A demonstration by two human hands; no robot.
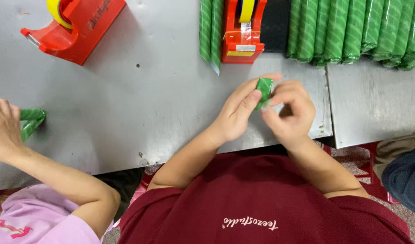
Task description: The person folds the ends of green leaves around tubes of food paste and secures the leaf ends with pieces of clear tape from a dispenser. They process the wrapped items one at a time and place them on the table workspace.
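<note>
Both sets of fingertips pinch a small green wrapped packet [264,92], held upright just above the near edge of the grey metal table [139,99]. The left hand [239,113] closes thumb and forefinger on the packet's left side; the right hand [291,113] curls its fingers against the right side, thumb tucked behind. Only the packet's top end shows between the fingers, so the state of its lower end cannot be told.

Just beyond the hands stands a red tape dispenser [242,38] with a yellow roll, and beside it lie two long green striped rolls [211,31]. A row of similar green striped rolls [356,29] lies farther right. A second red tape dispenser [76,25] sits at the far left.

At the left edge, another person's hand [4,129] rests on a separate green packet [31,121], well apart.

The grip looks light and the wrapper glossy: I judge the packet could slip or its folded end spring open if one pinch loosens. Held past the table edge, it would drop into the lap, not onto the table.
</note>
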